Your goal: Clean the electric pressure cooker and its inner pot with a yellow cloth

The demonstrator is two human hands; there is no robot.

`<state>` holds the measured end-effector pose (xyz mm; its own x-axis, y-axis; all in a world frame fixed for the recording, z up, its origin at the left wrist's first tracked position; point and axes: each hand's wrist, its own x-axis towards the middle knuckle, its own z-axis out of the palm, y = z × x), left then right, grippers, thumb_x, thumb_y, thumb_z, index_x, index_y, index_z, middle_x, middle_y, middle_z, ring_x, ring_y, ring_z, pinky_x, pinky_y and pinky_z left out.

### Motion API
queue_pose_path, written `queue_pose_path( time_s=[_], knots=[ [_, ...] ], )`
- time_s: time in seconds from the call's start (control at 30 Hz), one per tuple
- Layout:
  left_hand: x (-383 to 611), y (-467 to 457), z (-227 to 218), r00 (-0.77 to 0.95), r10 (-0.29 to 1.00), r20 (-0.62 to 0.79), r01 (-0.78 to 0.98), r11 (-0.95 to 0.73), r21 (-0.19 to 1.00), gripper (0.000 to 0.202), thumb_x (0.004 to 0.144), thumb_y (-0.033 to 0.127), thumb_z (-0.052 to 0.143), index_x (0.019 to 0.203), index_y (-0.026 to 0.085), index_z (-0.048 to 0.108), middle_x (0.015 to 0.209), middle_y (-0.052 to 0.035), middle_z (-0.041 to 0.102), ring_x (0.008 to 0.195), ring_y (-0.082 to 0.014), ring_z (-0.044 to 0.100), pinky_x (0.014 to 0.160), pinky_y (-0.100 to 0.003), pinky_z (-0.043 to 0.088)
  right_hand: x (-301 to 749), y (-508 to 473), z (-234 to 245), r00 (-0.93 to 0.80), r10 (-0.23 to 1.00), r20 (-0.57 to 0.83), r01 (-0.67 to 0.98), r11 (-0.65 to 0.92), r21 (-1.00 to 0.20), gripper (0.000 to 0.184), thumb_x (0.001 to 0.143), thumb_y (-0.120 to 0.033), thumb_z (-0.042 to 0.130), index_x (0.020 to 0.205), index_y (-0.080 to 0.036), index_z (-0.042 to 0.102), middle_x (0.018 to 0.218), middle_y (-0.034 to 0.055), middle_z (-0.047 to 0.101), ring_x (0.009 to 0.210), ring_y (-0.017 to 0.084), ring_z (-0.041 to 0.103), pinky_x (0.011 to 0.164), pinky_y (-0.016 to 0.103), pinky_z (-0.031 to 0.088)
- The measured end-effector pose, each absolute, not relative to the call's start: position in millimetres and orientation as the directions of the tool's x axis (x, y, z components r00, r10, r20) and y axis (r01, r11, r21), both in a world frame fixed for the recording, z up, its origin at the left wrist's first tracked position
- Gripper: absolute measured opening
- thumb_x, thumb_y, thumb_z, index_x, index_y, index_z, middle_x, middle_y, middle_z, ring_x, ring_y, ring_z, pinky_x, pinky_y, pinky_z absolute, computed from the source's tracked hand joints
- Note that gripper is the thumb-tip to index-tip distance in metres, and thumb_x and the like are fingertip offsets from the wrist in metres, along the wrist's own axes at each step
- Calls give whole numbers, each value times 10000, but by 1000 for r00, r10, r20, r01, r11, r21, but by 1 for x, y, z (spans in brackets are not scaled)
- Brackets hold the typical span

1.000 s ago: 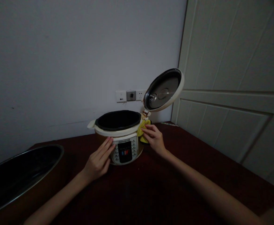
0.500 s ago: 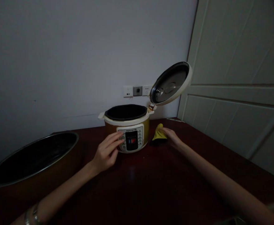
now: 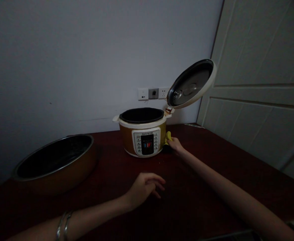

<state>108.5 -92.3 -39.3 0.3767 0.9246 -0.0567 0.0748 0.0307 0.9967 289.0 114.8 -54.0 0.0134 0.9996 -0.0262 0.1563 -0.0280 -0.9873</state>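
Note:
A white and tan electric pressure cooker (image 3: 127, 139) stands on the dark red table, its round lid (image 3: 191, 85) raised on a hinge at the right. At the cooker's right side, my right hand (image 3: 175, 145) grips a yellow cloth (image 3: 168, 136) against or close to the wall; most of the cloth is hidden by the hand and cooker. My left hand (image 3: 144, 188) hovers over the table in front of the cooker, fingers apart and slightly curled, holding nothing. The cooker's control panel (image 3: 147, 144) faces me.
To the left sits a large inner pot (image 3: 59, 174) with a dark inside. Wall sockets (image 3: 153, 93) are behind the cooker. A white panelled door (image 3: 257, 87) borders the table (image 3: 187, 201) on the right. A dark-edged object (image 3: 234, 236) shows at the bottom edge.
My left hand has left the cooker's control panel and come down toward me over the table. My right hand has brought the yellow cloth in to the cooker's side. The view has shifted slightly.

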Motion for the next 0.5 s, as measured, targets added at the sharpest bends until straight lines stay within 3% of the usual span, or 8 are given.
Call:
queue_pose_path(
  time_s=[0.1, 0.3, 0.5],
  knots=[
    [110, -90, -43, 308, 935, -173, -126, 221, 967, 281, 620, 80, 488, 847, 93, 653, 936, -123, 657, 770, -203, 645, 598, -311, 523, 275, 97, -59, 6, 999, -34, 93, -35, -995, 186, 879, -258, 530, 958, -105, 601, 884, 53, 651, 743, 157, 621, 645, 282, 510],
    [96, -79, -46, 144, 941, -306, -278, 335, 900, 330, 580, 7, 473, 874, 74, 610, 907, -132, 659, 768, -186, 655, 730, -337, 519, 262, 47, -57, -78, 996, -45, -43, -49, -998, 129, 787, -165, 510, 829, -129, 627, 692, 58, 687, 657, 180, 640, 560, 235, 481],
    [71, -63, -41, 1, 976, -217, -245, 210, 947, 296, 602, -4, 456, 837, 83, 614, 891, -125, 666, 767, -178, 656, 742, -343, 526, 272, -3, -43, -320, 930, -183, -45, -208, -977, 178, 638, -141, 561, 795, -130, 643, 690, 67, 690, 600, 178, 635, 566, 265, 488]
  ],
)
